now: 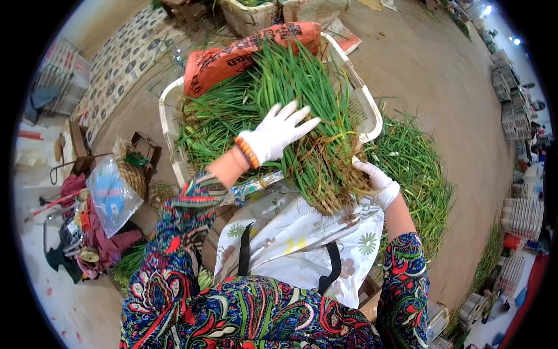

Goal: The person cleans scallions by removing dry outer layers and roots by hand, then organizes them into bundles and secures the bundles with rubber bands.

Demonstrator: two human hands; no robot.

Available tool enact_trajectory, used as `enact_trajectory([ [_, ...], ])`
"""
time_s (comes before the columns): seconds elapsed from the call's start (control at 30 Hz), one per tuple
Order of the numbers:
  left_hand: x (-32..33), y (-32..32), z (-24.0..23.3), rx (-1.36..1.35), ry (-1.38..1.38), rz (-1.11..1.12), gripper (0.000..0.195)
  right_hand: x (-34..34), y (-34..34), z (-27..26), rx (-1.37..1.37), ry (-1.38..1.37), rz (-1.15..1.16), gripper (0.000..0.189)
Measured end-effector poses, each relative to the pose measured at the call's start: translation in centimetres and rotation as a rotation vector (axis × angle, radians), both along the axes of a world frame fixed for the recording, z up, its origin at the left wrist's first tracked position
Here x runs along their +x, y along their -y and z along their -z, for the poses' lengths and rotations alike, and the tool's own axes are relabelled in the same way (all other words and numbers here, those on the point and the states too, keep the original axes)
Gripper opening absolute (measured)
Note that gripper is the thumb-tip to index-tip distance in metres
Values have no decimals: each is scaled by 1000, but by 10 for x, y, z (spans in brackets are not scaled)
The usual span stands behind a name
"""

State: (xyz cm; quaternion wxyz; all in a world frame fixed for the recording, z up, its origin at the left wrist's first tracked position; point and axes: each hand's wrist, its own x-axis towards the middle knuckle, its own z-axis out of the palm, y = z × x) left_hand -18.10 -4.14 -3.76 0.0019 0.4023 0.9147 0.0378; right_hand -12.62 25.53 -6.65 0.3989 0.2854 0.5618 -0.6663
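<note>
Before me stands a white plastic basket point(369, 101) heaped with long green leafy stalks point(218, 104). A large bunch of stalks point(322, 170) lies over its near edge, brown roots and stem ends towards me. My left hand point(281, 131), in a white glove with an orange bead bracelet at the wrist, rests over the bunch with its fingers spread. My right hand point(375, 179), also in a white glove, is at the root ends on the bunch's right side; its fingers are partly hidden there. An orange woven sack point(244, 54) hangs over the far rim. A flower-patterned white apron point(296, 244) covers my lap.
A pile of green stalks point(414, 174) lies on the floor right of the basket. At the left are a clear plastic bag point(111, 196) and a heap of cloth point(102, 244). White containers point(250, 17) stand beyond the basket; stacked crates point(523, 218) line the far right.
</note>
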Motion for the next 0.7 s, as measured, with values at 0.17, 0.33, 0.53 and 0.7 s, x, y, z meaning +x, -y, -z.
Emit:
enact_trajectory([
  [0.17,40,27,13,86,697,-94,76,4,-7,-14,-172,-233,219,49],
  [0.33,66,29,-131,510,692,144,56,-12,-18,-27,647,-329,-266,45],
  [0.53,116,33,-242,556,479,512,47,-10,46,-100,1243,-960,-475,44],
  [0.7,133,43,-255,628,374,520,40,-29,94,-64,973,-1364,-829,48],
])
